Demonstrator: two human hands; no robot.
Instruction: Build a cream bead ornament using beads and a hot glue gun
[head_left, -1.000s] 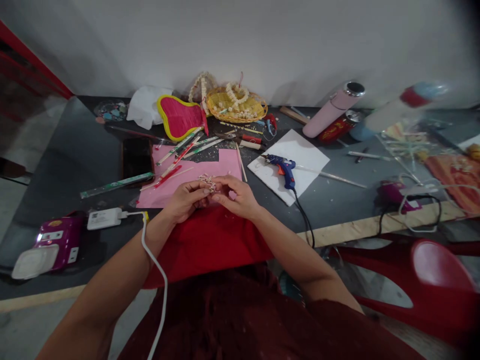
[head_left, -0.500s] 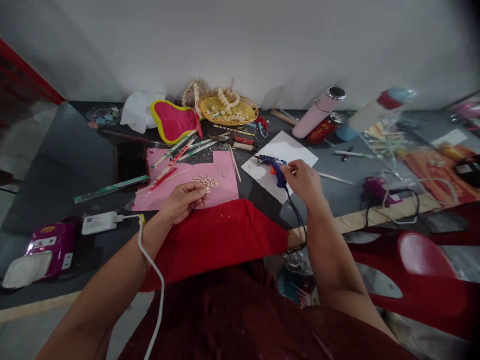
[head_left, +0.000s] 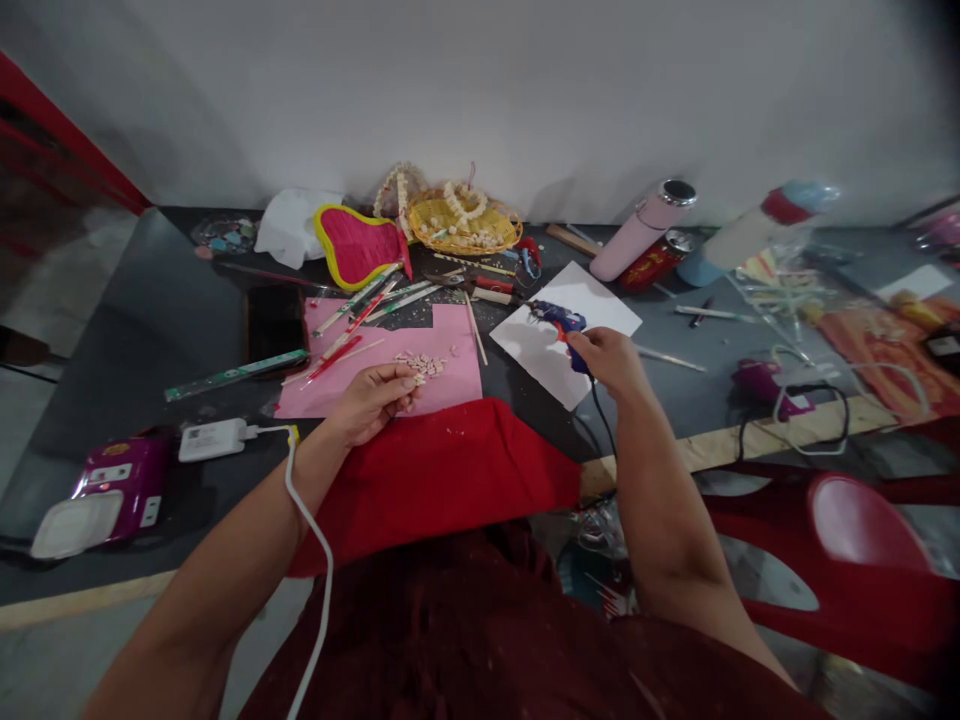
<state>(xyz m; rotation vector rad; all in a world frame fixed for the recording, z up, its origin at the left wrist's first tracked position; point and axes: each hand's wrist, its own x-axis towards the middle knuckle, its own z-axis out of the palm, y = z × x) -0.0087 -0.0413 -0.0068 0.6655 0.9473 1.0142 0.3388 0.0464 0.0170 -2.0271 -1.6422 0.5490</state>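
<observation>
Between thumb and fingers, my left hand [head_left: 381, 400] pinches a small pale piece [head_left: 418, 379] over the front edge of a pink sheet [head_left: 457, 385]. Just beyond it lies a pile of similar small pieces [head_left: 424, 363]. My right hand [head_left: 609, 358] is closed round the handle of a blue glue gun [head_left: 559, 320], whose nozzle points left above a white sheet [head_left: 592, 290]. The gun's black cord hangs down beside my right forearm. A red cloth [head_left: 450, 480] lies between my arms at the table's front.
Behind are a yellow basket [head_left: 465, 236], a pink-and-yellow heart-shaped piece [head_left: 360, 248], a pink flask [head_left: 645, 230] and a red can [head_left: 656, 260]. A phone [head_left: 276, 325] and purple box [head_left: 124, 480] lie left; a white cable [head_left: 322, 560] crosses my left forearm.
My right hand has wrapped round the glue gun's handle, and the gun is raised and shifted slightly. My left hand keeps its pinch. The whole view has shifted a little.
</observation>
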